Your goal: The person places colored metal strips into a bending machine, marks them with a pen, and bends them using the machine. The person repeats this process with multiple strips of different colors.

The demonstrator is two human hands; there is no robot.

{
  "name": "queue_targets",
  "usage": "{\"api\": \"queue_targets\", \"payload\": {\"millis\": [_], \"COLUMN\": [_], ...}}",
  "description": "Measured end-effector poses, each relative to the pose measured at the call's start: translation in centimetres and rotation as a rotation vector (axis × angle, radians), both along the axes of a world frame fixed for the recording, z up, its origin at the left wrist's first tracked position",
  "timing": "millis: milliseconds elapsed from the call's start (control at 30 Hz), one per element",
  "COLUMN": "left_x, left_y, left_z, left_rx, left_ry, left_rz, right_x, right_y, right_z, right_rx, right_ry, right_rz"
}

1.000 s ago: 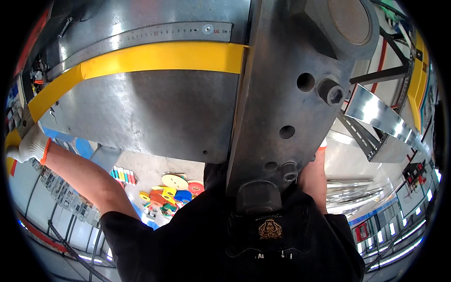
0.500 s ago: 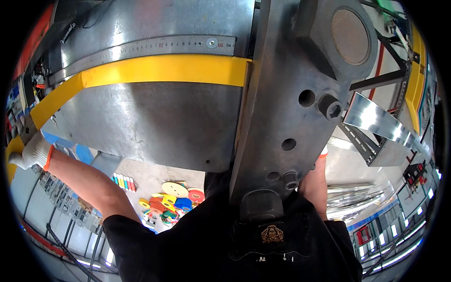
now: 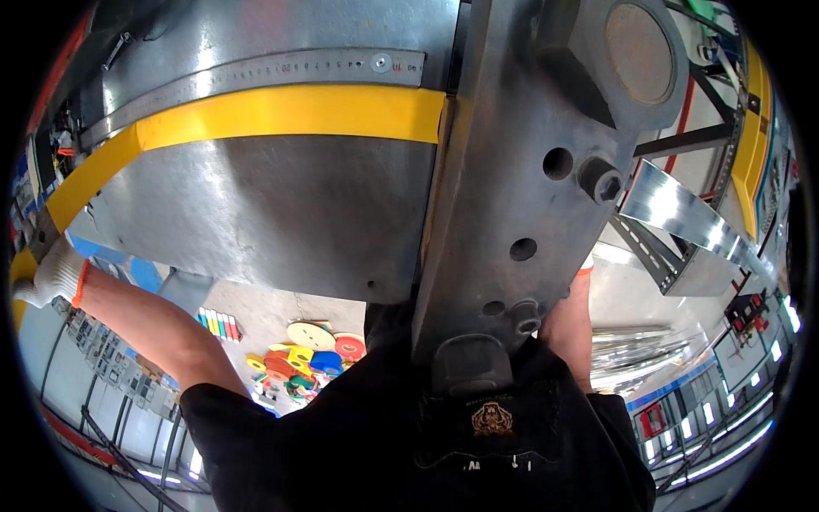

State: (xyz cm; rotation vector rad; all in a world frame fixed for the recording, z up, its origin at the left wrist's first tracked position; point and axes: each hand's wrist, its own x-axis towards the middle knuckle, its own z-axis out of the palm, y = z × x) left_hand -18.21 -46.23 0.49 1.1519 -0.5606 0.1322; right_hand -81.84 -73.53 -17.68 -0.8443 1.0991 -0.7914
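Note:
A long yellow strip (image 3: 290, 112) lies along a grey metal plate, bent at an angle toward the left. My left hand (image 3: 53, 275), in a white knit glove with an orange cuff, is closed around its far left part; the fingertips are partly hidden. The strip's right end meets a heavy steel machine block (image 3: 503, 196) with bolts and holes. Behind that block my right hand is hidden; only my right forearm (image 3: 569, 328) and a glove cuff (image 3: 586, 267) show. A shiny silver strip (image 3: 682, 218) sticks out right of the block.
A steel ruler (image 3: 290, 70) is fixed on the plate (image 3: 281, 200) beyond the yellow strip. Colourful rolls (image 3: 311, 335) lie on the floor below, near a row of coloured bars (image 3: 219, 324). A dark metal frame (image 3: 695, 141) and a bundle of silver strips (image 3: 636, 358) are at the right.
The view has shifted slightly, so the plate, ruler and yellow strip appear a little higher and further left. My hands keep about the same places relative to the machine.

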Motion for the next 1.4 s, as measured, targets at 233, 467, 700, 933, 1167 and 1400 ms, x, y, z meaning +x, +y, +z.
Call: {"api": "queue_targets", "payload": {"millis": [233, 467, 700, 933, 1167, 1400], "left_x": [-0.6, -1.3, -1.2, -2.5, -1.7, 0.1], "left_y": [-0.4, -1.1, -0.9, -1.2, -0.6, -1.8], "left_z": [-0.4, -0.1, -0.6, 0.4, -0.2, -0.2], "left_rx": [0.062, 0.098, 0.113, 0.134, 0.131, 0.119], "left_ry": [-0.015, -0.03, -0.024, -0.051, -0.043, -0.045], "left_rz": [0.045, 0.06, 0.074, 0.094, 0.117, 0.095], "right_x": [0.3, -0.6, -0.3, -1.2, -0.7, 0.0], "right_y": [0.4, 0.6, 0.9, 0.8, 0.7, 0.4], "right_z": [0.6, 0.7, 1.1, -0.1, 0.3, -0.4], "right_rx": [-0.004, 0.003, -0.008, 0.005, -0.001, -0.01], "right_ry": [0.007, 0.005, 0.016, -0.013, -0.005, -0.027], "right_rz": [0.009, 0.001, -0.002, -0.005, 0.001, -0.038]}}
